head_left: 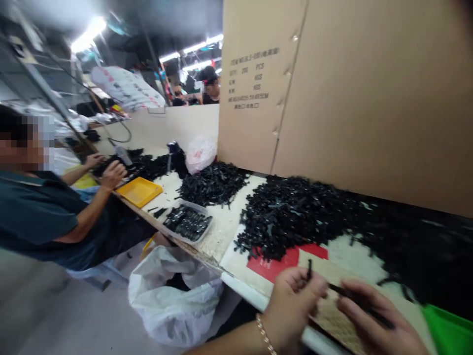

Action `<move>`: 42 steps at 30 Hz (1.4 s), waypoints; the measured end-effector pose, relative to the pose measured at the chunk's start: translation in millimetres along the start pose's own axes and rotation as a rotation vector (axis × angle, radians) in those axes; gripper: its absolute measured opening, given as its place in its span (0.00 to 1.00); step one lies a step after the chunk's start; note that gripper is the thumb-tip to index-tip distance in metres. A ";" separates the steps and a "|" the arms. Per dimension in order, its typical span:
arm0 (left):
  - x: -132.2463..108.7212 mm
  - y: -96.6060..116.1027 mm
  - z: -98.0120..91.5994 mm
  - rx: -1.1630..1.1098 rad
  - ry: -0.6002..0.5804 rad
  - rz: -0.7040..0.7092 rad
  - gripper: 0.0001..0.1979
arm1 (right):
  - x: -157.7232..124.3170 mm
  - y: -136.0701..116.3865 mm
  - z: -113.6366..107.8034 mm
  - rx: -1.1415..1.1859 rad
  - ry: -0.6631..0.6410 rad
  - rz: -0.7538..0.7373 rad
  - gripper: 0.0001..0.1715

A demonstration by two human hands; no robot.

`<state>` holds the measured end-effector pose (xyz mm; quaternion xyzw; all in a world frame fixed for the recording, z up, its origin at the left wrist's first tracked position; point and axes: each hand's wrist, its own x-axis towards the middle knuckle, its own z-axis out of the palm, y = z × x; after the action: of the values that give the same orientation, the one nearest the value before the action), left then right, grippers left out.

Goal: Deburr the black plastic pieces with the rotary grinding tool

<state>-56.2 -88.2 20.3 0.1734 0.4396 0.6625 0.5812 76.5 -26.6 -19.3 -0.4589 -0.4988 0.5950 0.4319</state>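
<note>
My left hand (pixel 291 305), with a chain bracelet on the wrist, pinches a small black piece (pixel 309 268) that sticks up between thumb and forefinger. Closed on a thin black strip (pixel 369 310) is my right hand (pixel 388 330), at the lower right. One end of this strip reaches across to the left fingertips; whether the two black parts are joined I cannot tell. Below both hands lies a woven beige mat (pixel 338 323). Just beyond them a large heap of small black parts (pixel 295 212) spreads partly over a red sheet (pixel 271 266).
A tall cardboard box wall (pixel 354 98) stands behind the heap. At the right edge is a green tray (pixel 449 330). Leftward are a clear tub (pixel 209 229), a yellow tray (pixel 140 192) and a white sack (pixel 173 315) on the floor. A co-worker (pixel 40 207) sits at the left.
</note>
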 end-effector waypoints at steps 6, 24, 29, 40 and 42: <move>-2.8 -4.5 -2.4 -0.009 0.012 -0.006 0.16 | -17.6 -12.0 37.0 0.424 -0.123 0.051 0.19; -5.7 9.8 -2.1 0.285 -0.244 -0.184 0.10 | -23.5 -40.1 -26.3 -0.508 -0.346 -0.310 0.11; -5.4 9.8 1.0 0.309 -0.250 -0.183 0.10 | -22.5 -37.0 -29.6 -0.540 -0.339 -0.358 0.12; -4.3 4.7 2.1 0.262 -0.210 -0.215 0.11 | -24.0 -33.7 -24.1 -0.621 -0.300 -0.494 0.08; -3.2 2.6 3.0 0.235 -0.195 -0.223 0.13 | -24.3 -30.3 -21.9 -0.628 -0.288 -0.516 0.08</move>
<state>-54.7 -89.8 25.0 0.2537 0.4720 0.5180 0.6667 104.6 -42.0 11.7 -0.3407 -0.8093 0.3448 0.3317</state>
